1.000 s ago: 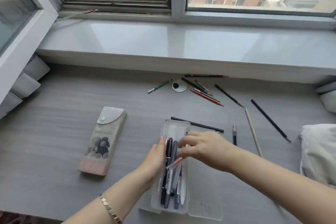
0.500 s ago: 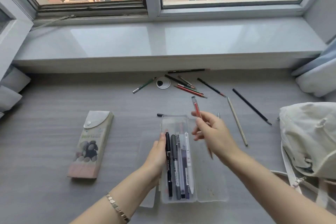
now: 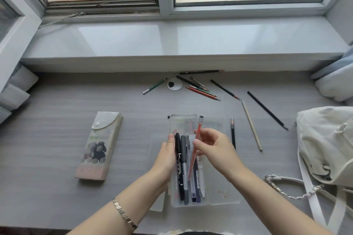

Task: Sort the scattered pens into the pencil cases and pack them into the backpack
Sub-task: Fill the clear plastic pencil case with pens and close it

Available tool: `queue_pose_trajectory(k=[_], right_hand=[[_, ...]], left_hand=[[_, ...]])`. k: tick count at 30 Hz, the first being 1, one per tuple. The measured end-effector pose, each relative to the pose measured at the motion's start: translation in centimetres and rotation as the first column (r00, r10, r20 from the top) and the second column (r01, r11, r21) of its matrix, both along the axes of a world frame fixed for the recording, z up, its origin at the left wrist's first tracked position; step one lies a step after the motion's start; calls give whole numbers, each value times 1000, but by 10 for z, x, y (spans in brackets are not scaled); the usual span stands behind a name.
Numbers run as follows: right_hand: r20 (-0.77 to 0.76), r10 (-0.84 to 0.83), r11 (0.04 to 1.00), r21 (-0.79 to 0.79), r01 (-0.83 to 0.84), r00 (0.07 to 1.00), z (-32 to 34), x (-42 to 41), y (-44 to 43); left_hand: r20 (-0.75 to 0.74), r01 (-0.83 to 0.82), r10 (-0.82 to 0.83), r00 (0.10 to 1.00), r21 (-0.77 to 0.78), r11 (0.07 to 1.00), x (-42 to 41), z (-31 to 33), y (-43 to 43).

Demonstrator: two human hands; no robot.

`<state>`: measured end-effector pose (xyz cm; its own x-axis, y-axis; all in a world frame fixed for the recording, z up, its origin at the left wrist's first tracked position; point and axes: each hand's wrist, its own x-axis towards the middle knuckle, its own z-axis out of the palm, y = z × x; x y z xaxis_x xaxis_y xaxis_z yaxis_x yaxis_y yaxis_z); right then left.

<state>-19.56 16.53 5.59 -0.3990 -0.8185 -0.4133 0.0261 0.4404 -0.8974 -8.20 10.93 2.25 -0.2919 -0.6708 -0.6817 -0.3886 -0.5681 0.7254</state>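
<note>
A clear plastic pencil case lies open in the middle of the desk with several pens inside. My left hand holds its left wall. My right hand pinches a red pen and holds it lengthwise just over the pens in the case. A closed printed pencil case lies to the left. Loose pencils are scattered at the back, with more to the right. The cream backpack sits at the right edge.
A wide window sill runs along the back of the grey desk. A round cable grommet sits among the pencils. White cushions lie at the far right and far left. The backpack's white straps trail over the desk.
My right hand has brought the red pen down from upright above the case to lie over the pens in it. My left hand stays on the case. The view has tilted.
</note>
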Motion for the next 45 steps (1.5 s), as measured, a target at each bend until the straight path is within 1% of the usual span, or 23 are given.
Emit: queue_pose_trajectory(k=[2,3,5,6,7,10,13,15,21,26,27,28,30,31,32,34,35,37,38,39,41,43,45], right_hand=[[-222,112,994,13,-112,969,-1,3,2],[-342,181,983,33,-181,922,-3,5,4],[-597,270,958,84,-276,756,-6,9,6],[-690,256,956,80,-281,677,-8,10,7],[-739,217,961,48,-272,638,-10,10,6],[-792,136,968,-23,-251,596,-20,12,0],[-870,213,939,57,-339,445,-31,17,-4],[-891,227,923,69,-378,393,-38,22,-4],[-907,187,923,31,-383,377,-48,30,0],[-886,352,886,211,-414,302,-49,29,2],[-880,364,873,208,-440,306,-47,28,1],[-861,355,872,164,-461,365,-42,24,1],[-759,281,922,44,-384,587,-31,10,0],[-708,192,960,-8,-280,679,-30,0,1],[-683,73,989,-42,-139,727,-32,-12,3],[-601,-84,993,18,119,795,-35,-36,6],[-486,-96,981,100,164,869,-36,-45,8],[-82,-101,971,209,116,992,-38,-50,11],[90,-105,973,217,83,990,-36,-47,13],[179,-92,978,202,55,980,-35,-43,14],[154,-54,991,132,34,987,-39,-33,17],[110,-97,994,63,90,989,-44,-27,20],[138,-126,992,34,123,982,-43,-24,20]], left_hand=[[-12,-15,15,1000,12,1000,0,-1,0],[-12,-29,29,1000,22,999,0,-1,0],[-14,-53,53,998,41,998,0,0,1],[-16,-53,54,998,40,998,0,1,1],[-19,-51,52,998,34,998,0,1,1],[-38,-24,25,999,15,1000,3,6,1],[-57,-7,5,998,-25,1000,4,10,1],[-63,-6,4,998,-37,999,5,11,1],[-66,-29,29,997,0,1000,8,8,3],[-20,-51,52,998,32,998,11,6,3],[0,-55,55,998,45,997,13,7,3],[24,-52,51,998,55,997,13,9,2],[31,-66,64,997,56,996,14,12,-2],[11,-87,87,996,56,995,15,12,-5],[-5,-114,115,993,62,992,15,12,-9],[-7,-140,141,990,56,989,19,12,-16],[-4,-151,152,988,44,988,20,10,-20],[7,-185,185,983,47,982,23,7,-25],[19,-199,199,980,59,978,22,5,-27],[32,-213,211,977,78,974,22,5,-28],[43,-233,230,972,114,966,19,3,-30],[37,-244,241,970,137,960,16,3,-33],[40,-239,236,971,115,964,15,3,-36]])
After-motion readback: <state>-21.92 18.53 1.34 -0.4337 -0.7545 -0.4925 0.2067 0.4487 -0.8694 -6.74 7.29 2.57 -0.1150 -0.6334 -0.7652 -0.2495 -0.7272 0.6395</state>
